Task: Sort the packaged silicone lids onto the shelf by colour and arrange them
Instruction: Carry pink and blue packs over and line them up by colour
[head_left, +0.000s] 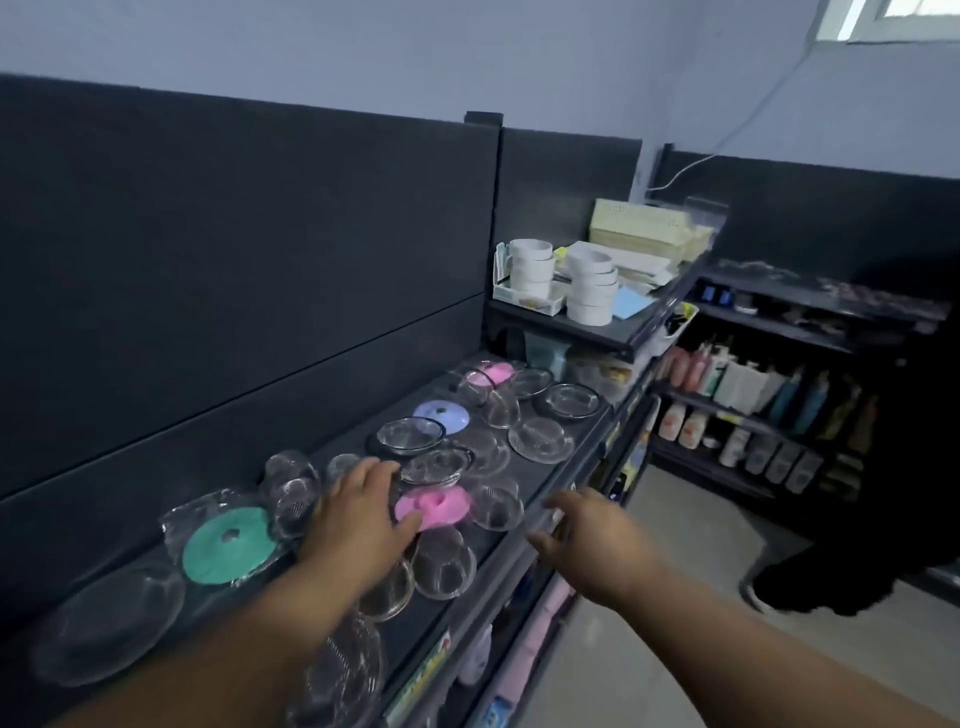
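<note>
Packaged silicone lids lie spread along the dark shelf (566, 470). A green lid (228, 545) sits at the left, a pink lid (436, 506) in the middle, a purple lid (447, 415) further back and another pink lid (493, 373) at the far end. Several clear lids (441, 564) lie among them. My left hand (358, 519) hovers over the shelf with its fingers spread, the fingertips at the near pink lid's left edge. My right hand (587, 535) is open above the shelf's front edge, holding nothing.
A raised shelf (587, 332) at the far end carries stacked white cups (589, 288) and pale boxes. Further right, a dark rack (779, 415) holds bottles. Lower shelves with packaged goods sit under the lid shelf. A dark wall panel backs the shelf.
</note>
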